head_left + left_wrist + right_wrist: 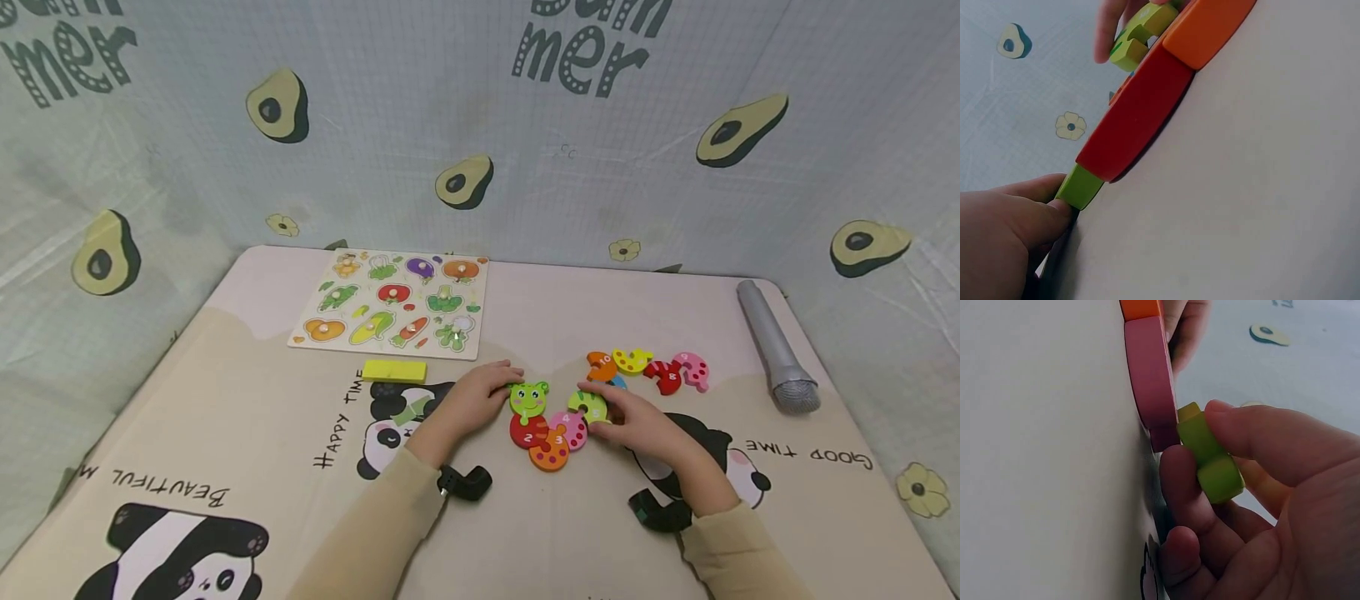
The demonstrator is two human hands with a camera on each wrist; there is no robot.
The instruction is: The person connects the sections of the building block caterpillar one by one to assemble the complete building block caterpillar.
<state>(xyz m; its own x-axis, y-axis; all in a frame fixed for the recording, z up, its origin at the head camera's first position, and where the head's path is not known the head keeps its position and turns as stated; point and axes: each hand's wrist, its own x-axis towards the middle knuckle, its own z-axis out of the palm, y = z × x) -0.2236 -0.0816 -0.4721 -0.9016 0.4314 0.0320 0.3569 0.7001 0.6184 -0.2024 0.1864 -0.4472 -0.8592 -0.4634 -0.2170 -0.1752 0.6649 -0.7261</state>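
My left hand [476, 400] pinches the edge of a green smiling caterpillar-head puzzle piece [528, 399], with thumb and finger at its rim in the left wrist view. Below the head a red piece numbered 2 [525, 434], an orange piece 3 [550, 452] and a pink piece 4 [574, 430] join in a curve on the table. My right hand [637, 419] holds a light green puzzle piece [1205, 450] between thumb and fingers. That piece sits tilted at the free end of the pink one, its tab close to the pink notch.
Behind the right hand lie more numbered pieces: orange [600, 367], yellow [632, 361], red [663, 377], pink [694, 369] and a partly covered blue one. A vegetable puzzle board [352, 343], a yellow block [393, 372] and a grey microphone [772, 342] also lie on the table.
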